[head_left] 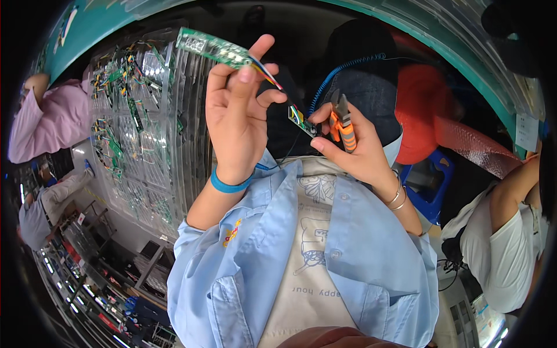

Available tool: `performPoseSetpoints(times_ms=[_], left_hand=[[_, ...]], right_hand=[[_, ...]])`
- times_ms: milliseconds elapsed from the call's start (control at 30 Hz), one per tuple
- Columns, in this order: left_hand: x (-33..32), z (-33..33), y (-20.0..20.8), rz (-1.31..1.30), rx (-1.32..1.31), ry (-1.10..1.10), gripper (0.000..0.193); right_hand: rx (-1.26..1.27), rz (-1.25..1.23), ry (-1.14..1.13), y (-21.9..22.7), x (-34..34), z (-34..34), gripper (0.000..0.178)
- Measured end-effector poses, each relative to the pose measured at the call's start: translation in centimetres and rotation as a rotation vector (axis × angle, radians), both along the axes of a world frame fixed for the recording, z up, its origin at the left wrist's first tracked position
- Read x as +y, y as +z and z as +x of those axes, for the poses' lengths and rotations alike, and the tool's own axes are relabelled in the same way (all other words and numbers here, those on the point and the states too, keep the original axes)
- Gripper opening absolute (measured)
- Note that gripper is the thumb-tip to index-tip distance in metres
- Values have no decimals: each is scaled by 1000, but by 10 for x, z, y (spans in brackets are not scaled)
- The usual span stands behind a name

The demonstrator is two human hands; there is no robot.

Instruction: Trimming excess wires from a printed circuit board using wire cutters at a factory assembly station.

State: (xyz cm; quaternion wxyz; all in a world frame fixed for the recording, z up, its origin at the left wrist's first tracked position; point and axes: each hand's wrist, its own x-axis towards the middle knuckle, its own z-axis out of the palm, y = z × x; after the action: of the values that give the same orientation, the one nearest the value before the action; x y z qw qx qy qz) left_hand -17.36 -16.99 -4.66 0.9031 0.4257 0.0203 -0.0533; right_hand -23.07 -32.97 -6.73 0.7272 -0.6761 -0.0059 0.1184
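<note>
My left hand [238,119] is raised, palm toward me. Its thumb and fingers pinch the end of a long green circuit board [212,47], which slants up to the left. From that board, several coloured wires [268,74] run down to a small circuit board [300,120]. Thumb and fingertip of my right hand [362,145] grip the far end of this small board. Orange-handled side cutters [343,124] also rest in my right hand, jaws upward. A blue wrist strap [231,182] circles my left wrist.
Clear plastic trays [136,168] of wired circuit boards are stacked on my left. A blue coiled cord [342,68] passes beyond my hands. A blue stool [426,185] and red cover [419,113] are on the right. Co-workers' sleeves [55,119] show at both sides.
</note>
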Motion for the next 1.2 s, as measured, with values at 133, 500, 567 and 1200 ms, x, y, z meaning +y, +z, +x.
performPoseSetpoints(times_ms=[133,500,567,1200], left_hand=[[1,-1,4,-69,42,-95,25],[-8,-14,-6,210,-60,-316,18],[-7,-15,-5,235,-30,-302,17],[-3,-13,-2,148,102,-373,34]], right_hand=[[-26,159,-14,14,-5,2,32],[-450,-253,-148,15,-20,8,31],[-492,-275,-122,12,-21,7,31],[385,815,-153,20,-5,-4,30]])
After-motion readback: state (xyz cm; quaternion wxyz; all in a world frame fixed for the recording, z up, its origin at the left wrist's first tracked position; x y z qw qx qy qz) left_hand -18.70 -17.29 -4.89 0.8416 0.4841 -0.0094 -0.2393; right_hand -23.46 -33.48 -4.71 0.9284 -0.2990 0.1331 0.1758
